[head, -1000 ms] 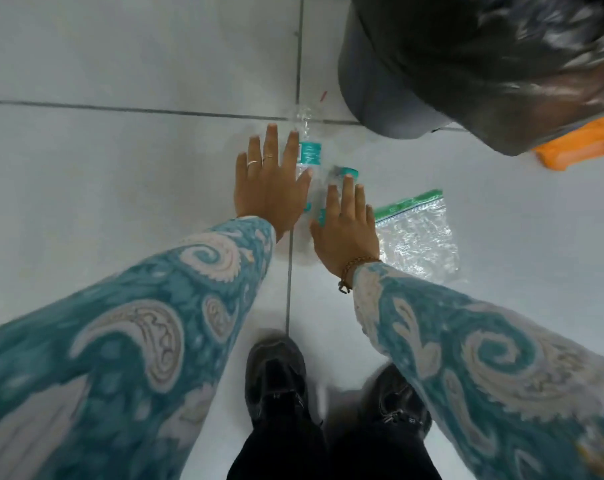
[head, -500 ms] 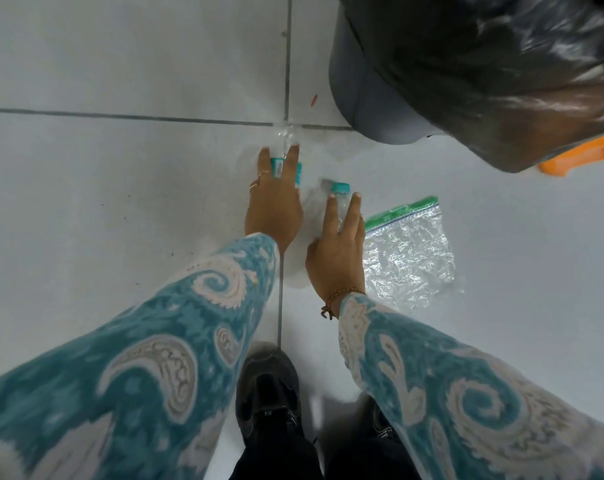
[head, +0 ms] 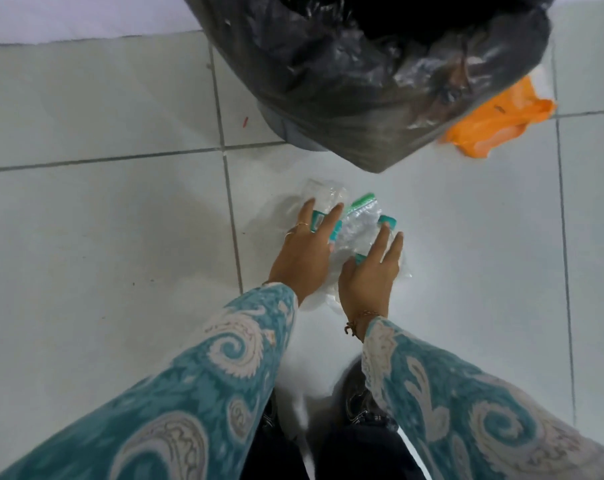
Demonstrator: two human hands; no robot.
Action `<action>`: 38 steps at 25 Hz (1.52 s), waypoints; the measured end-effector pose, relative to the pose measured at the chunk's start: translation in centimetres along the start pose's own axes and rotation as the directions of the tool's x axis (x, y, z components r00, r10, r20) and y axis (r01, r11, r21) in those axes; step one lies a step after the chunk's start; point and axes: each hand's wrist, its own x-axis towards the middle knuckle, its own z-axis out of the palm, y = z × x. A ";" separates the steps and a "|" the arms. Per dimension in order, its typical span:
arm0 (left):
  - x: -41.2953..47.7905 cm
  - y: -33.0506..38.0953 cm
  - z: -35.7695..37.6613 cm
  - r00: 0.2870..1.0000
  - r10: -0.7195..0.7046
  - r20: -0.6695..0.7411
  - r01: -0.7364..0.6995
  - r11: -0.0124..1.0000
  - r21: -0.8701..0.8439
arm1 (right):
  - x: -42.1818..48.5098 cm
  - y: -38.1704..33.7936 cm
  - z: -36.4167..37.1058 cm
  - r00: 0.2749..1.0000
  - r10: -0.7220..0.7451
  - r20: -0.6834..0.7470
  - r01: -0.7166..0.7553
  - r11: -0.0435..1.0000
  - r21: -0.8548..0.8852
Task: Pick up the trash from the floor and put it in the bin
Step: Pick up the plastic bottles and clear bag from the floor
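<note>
My left hand [head: 304, 251] grips a crushed clear plastic bottle [head: 324, 197] with a teal label. My right hand [head: 369, 275] holds a second clear bottle by its body, and its teal cap [head: 387, 220] pokes out past my fingers. A crumpled clear zip bag [head: 359, 216] with a green strip is squeezed between the two bottles and my hands. The bundle sits low over the white tiled floor [head: 103, 237], just in front of the bin [head: 362, 81], which is lined with a black plastic bag.
An orange plastic bag [head: 494, 126] lies on the floor to the right of the bin. A tiny red scrap [head: 245, 121] lies left of the bin. My dark shoes [head: 362, 403] stand below my hands. A wall edge runs along the top left.
My hands closed on the two bottles and drew them together to the right. The zip bag, earlier flat on the floor beside my right hand, is now bunched between my hands.
</note>
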 end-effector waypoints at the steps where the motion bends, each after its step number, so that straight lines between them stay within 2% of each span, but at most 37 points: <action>1: 0.4 0.3 0.6 1.000 0.006 0.025 -0.006 1.000 0.007 | 0.3 0.3 0.0 1.000 -0.002 0.009 0.002 1.000 0.009; 5: 1.2 0.7 2.2 0.994 0.011 0.111 -0.021 0.996 0.087 | 1.3 1.9 0.5 0.999 0.017 -0.030 -0.017 1.000 0.016; 8: 1.3 0.6 2.7 0.991 -0.014 0.129 -0.012 0.981 0.195 | 0.8 2.9 0.8 0.987 0.132 -0.089 -0.136 0.990 -0.042; 12: 2.1 1.0 3.1 0.983 -0.134 0.126 0.094 0.955 0.281 | 0.3 3.3 0.5 0.925 0.364 -0.109 -0.351 0.928 0.124; 17: 4.0 1.5 3.8 0.972 -0.200 0.123 0.160 0.946 0.281 | 1.8 3.4 0.8 0.861 0.508 -0.020 -0.489 0.839 0.238; 20: 3.8 1.5 4.0 0.971 -0.206 0.119 0.163 0.941 0.297 | 2.2 3.1 1.4 0.890 0.455 0.006 -0.433 0.844 0.316; 24: 3.5 1.9 3.7 0.984 -0.162 0.076 0.135 0.950 0.281 | 1.9 2.2 1.9 0.918 0.395 -0.046 -0.348 0.854 0.388; 27: 3.5 2.0 3.4 0.971 -0.233 0.056 0.216 0.953 0.213 | 2.2 2.0 1.9 0.933 0.353 -0.073 -0.301 0.873 0.384; 30: 3.1 2.4 2.7 0.944 -0.323 0.068 0.310 0.938 0.158 | 2.2 1.5 0.9 0.943 0.332 -0.034 -0.298 0.883 0.364; 34: 0.3 4.7 -0.1 0.925 -0.365 0.106 0.363 0.931 0.041 | 0.0 -0.3 -3.3 0.948 0.315 0.049 -0.314 0.894 0.319; 38: -4.2 10.7 -4.3 0.931 -0.349 0.112 0.358 0.930 -0.085 | -3.5 -4.6 -10.4 0.959 0.271 0.079 -0.283 0.921 0.268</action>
